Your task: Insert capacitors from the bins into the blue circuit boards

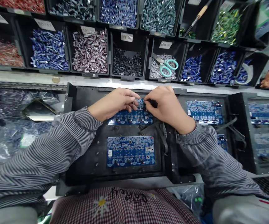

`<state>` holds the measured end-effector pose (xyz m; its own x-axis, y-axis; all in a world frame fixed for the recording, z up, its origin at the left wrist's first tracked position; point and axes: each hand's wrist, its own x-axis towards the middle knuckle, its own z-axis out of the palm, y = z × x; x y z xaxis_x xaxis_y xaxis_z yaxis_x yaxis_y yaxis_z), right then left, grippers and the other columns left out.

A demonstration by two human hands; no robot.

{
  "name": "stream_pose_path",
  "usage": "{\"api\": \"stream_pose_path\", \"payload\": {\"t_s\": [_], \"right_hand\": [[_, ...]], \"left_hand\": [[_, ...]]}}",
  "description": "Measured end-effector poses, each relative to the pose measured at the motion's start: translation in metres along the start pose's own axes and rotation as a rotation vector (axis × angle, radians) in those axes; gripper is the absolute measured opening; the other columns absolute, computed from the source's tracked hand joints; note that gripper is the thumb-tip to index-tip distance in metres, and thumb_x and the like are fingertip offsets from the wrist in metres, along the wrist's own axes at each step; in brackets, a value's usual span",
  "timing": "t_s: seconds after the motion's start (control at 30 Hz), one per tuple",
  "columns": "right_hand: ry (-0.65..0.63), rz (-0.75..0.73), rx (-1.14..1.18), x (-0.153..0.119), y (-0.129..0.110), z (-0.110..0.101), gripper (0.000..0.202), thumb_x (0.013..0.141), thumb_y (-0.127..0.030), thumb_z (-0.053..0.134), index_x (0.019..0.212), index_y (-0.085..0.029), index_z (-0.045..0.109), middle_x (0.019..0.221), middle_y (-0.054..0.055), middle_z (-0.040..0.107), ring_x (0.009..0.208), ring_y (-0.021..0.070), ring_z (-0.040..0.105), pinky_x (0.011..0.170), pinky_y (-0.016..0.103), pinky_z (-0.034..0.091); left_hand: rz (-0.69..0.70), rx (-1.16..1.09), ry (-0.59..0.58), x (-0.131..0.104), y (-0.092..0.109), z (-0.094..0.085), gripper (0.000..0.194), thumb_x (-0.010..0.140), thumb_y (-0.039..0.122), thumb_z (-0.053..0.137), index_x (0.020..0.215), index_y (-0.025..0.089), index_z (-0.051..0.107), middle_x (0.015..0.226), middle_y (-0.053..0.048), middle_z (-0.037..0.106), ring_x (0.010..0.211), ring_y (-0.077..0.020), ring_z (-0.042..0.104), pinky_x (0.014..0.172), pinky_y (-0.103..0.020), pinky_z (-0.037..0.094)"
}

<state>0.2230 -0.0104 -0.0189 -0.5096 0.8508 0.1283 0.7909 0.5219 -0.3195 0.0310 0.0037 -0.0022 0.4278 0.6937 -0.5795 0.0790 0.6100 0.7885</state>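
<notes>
Two blue circuit boards lie in a black tray (pixel 85 155) in front of me. Over the upper board (pixel 125 119) is my left hand (pixel 121 102), its fingers curled near the board's top edge; what they hold, if anything, is too small to name. My right hand (pixel 161 104) is at that board's upper right corner, thumb and forefinger pinched close to its surface, and whatever is between them is hidden. The lower board (pixel 131 151) lies flat, untouched, with a white label at its left.
Black bins of small components, such as purplish ones (pixel 90 51), line the back. Scissors (pixel 168 67) rest in one bin. More boards (pixel 204 109) sit in trays at right. Plastic bags and a phone (pixel 39 110) lie at left.
</notes>
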Motion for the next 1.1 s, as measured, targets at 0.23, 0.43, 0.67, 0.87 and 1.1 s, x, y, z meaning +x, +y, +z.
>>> {"api": "stream_pose_path", "payload": {"t_s": [0.23,0.43,0.67,0.87,1.1], "right_hand": [[-0.026,-0.005,-0.016,0.001,-0.001,0.000,0.013,0.086,-0.022,0.048,0.081,-0.024,0.060,0.083,0.003,0.066,0.088,0.0225,0.054,0.080,0.042,0.032],[-0.020,0.002,-0.033,0.001,-0.001,0.001,0.013,0.086,-0.021,0.048,0.081,-0.023,0.060,0.081,0.003,0.064,0.087,0.0225,0.053,0.080,0.042,0.032],[-0.035,-0.002,-0.075,0.000,-0.001,0.002,0.016,0.088,-0.024,0.048,0.081,-0.022,0.062,0.080,0.004,0.064,0.086,0.0228,0.052,0.079,0.043,0.031],[0.021,-0.063,0.005,-0.003,-0.009,-0.006,0.016,0.091,-0.026,0.050,0.090,-0.026,0.067,0.089,0.001,0.068,0.093,0.0211,0.053,0.081,0.042,0.029],[0.030,0.009,0.033,-0.002,-0.012,-0.014,0.012,0.087,-0.023,0.052,0.082,-0.024,0.063,0.085,0.001,0.067,0.094,0.0212,0.054,0.081,0.039,0.030]], "left_hand": [[0.037,0.023,-0.009,0.002,-0.005,0.000,0.013,0.088,0.007,0.054,0.081,0.006,0.065,0.078,-0.010,0.068,0.068,-0.0126,0.064,0.053,-0.020,0.044],[0.073,0.070,0.044,0.000,-0.004,-0.001,0.008,0.084,0.010,0.062,0.078,0.007,0.067,0.068,-0.006,0.063,0.050,-0.0056,0.050,0.043,-0.017,0.034],[0.066,0.055,0.047,0.000,-0.005,0.000,0.014,0.084,0.002,0.057,0.089,0.005,0.070,0.074,-0.008,0.066,0.057,-0.0081,0.056,0.047,-0.018,0.040],[0.025,0.015,-0.006,0.001,-0.008,-0.001,0.013,0.085,0.006,0.057,0.085,0.005,0.070,0.075,-0.009,0.067,0.065,-0.0115,0.062,0.052,-0.018,0.043],[-0.028,-0.045,-0.067,-0.002,-0.008,0.001,0.014,0.084,0.004,0.057,0.090,0.006,0.069,0.078,-0.008,0.069,0.069,-0.0107,0.063,0.059,-0.018,0.046]]}}
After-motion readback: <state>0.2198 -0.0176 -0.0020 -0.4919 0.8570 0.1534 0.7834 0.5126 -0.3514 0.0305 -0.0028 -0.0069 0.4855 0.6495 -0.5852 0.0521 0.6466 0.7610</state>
